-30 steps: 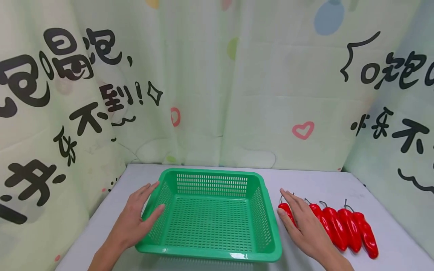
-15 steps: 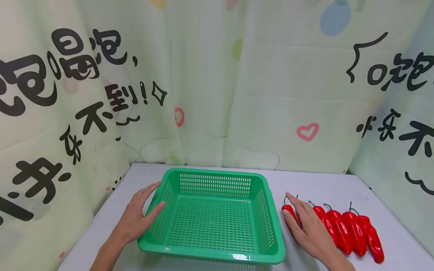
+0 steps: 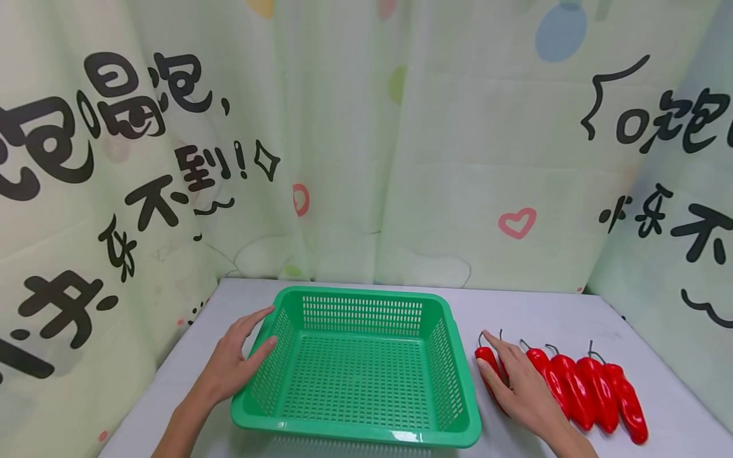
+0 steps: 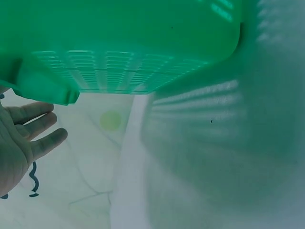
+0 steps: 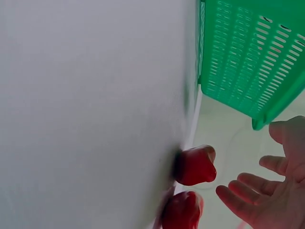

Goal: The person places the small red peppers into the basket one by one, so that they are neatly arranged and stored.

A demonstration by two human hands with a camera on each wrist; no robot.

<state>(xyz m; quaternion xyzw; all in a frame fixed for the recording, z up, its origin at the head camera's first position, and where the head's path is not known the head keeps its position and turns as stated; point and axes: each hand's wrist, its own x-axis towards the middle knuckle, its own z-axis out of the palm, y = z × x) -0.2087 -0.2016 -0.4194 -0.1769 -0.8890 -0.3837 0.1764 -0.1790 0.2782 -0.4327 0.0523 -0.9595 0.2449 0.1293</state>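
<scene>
A green plastic basket point(image 3: 343, 430) with slotted walls stands on the table, nothing inside it. At its left rim is my left hand point(image 3: 233, 362), thumb and fingers spread apart; the left wrist view shows the fingers point(image 4: 50, 143) extended just below the rim. My right hand point(image 3: 523, 388) is over the left end of a row of glossy red peppers point(image 3: 578, 391), partly covering them. The leftmost pepper point(image 3: 485, 355) shows beside its thumb. In the right wrist view, the right fingers point(image 5: 238, 202) are spread, with a gap between them and the pepper ends point(image 5: 196, 166).
The white table point(image 3: 601, 318) extends behind and to the right of the peppers. A pale green curtain point(image 3: 366, 191) with black lettering encloses the table at the back and both sides.
The head view has shifted slightly. My right hand has moved a little off the leftmost pepper, so more of it shows. The left hand stays at the basket's rim.
</scene>
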